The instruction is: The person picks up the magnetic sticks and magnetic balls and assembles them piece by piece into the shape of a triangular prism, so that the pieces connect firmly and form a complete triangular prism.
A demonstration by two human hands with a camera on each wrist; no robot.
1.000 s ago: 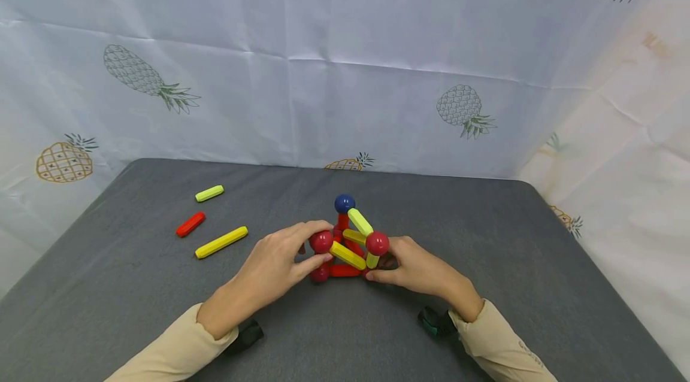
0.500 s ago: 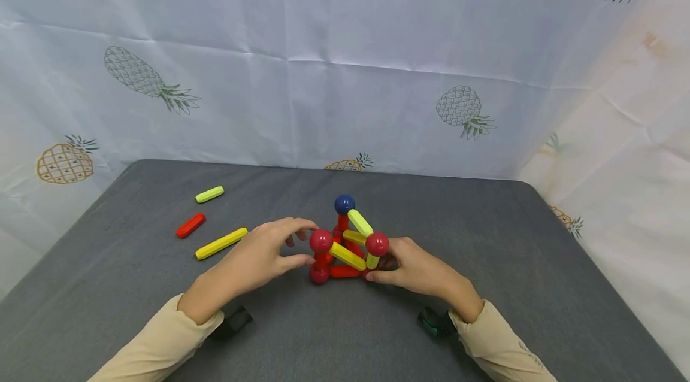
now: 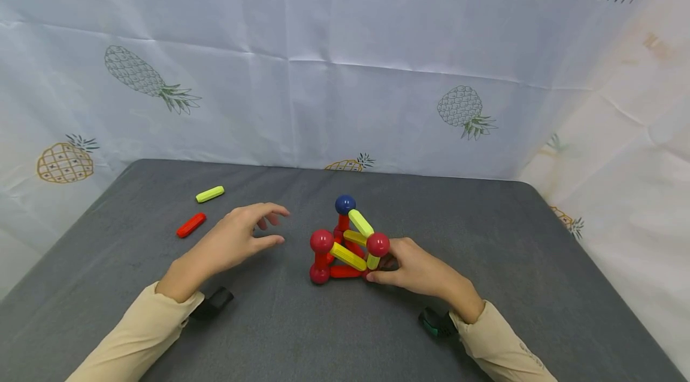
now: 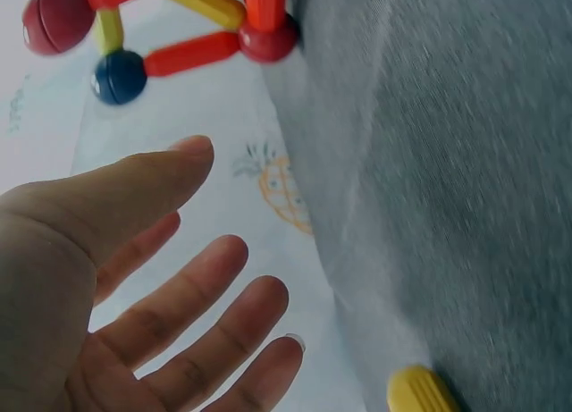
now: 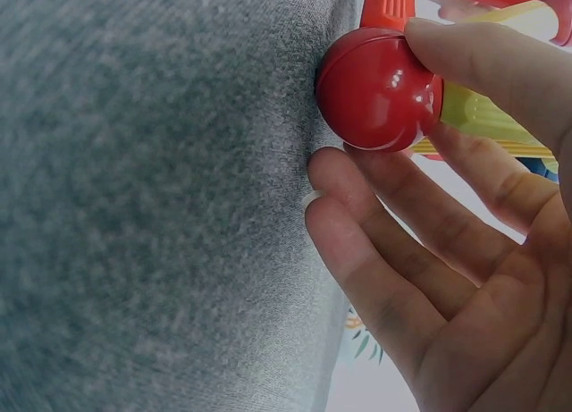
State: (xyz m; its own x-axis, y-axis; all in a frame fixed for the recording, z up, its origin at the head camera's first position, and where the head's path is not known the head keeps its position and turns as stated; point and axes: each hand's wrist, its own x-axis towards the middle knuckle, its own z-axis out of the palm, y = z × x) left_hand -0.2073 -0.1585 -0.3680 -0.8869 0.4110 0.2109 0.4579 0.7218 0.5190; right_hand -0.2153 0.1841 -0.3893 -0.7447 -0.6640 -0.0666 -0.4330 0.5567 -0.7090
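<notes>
A frame of coloured rods and balls, like a magnetic building set (image 3: 347, 256), stands on the grey table. A blue ball (image 3: 345, 204) tops its back corner. Red balls sit on the two front corners, the left one (image 3: 321, 241) above a red upright and the right one (image 3: 378, 244) above a yellow-green upright. At the frame's lower right corner my right hand (image 3: 417, 268) pinches a red ball (image 5: 380, 90) between thumb and fingers. My left hand (image 3: 232, 238) hovers left of the frame, fingers spread and holding nothing. Below it shows the tip of a yellow rod (image 4: 418, 390), hidden in the head view.
Toward the table's back left lie a short yellow-green rod (image 3: 210, 194) and a short red rod (image 3: 191, 225). A white cloth with pineapple prints (image 3: 377, 70) hangs behind the grey table (image 3: 485, 220).
My left hand has let go of the upper left red ball and moved left, over the long yellow rod. The right hand and the frame have stayed in place.
</notes>
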